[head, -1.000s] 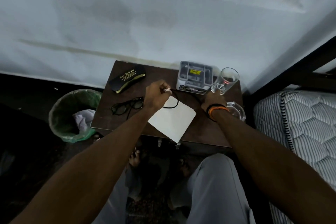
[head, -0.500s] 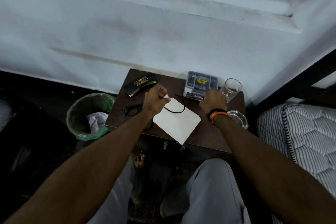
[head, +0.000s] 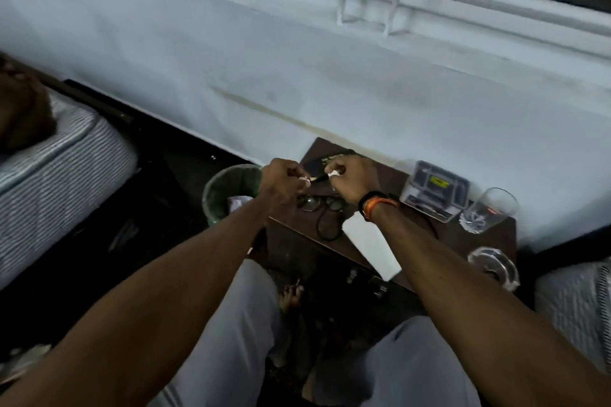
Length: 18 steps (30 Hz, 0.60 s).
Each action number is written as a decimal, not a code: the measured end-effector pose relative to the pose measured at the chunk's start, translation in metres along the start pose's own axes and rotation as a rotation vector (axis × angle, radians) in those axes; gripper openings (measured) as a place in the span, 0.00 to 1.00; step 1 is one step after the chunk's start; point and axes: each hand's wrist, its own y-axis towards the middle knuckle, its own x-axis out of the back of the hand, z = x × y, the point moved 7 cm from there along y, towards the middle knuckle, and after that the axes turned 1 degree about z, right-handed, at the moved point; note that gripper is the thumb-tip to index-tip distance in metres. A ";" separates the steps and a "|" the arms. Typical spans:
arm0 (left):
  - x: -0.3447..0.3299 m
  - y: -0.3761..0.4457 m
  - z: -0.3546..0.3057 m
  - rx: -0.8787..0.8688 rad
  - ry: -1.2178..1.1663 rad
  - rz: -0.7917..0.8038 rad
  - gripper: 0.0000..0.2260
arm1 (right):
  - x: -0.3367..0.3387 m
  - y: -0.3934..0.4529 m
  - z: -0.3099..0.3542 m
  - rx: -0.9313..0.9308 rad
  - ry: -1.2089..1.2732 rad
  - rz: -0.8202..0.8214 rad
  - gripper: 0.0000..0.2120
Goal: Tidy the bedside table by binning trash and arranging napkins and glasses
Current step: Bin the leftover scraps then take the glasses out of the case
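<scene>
In the head view, both hands are raised over the left end of the bedside table. A small white scrap is pinched by the curled left hand, and a thin dark stick is pinched by the right hand. The green bin stands just left of the table edge. On the table, eyeglasses lie near the left edge, a white napkin reaches the front edge, and a drinking glass stands at the right end.
</scene>
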 end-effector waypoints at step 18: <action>0.066 0.069 0.230 0.369 0.076 -0.090 0.06 | -0.268 0.094 0.075 -0.021 -0.084 0.381 0.07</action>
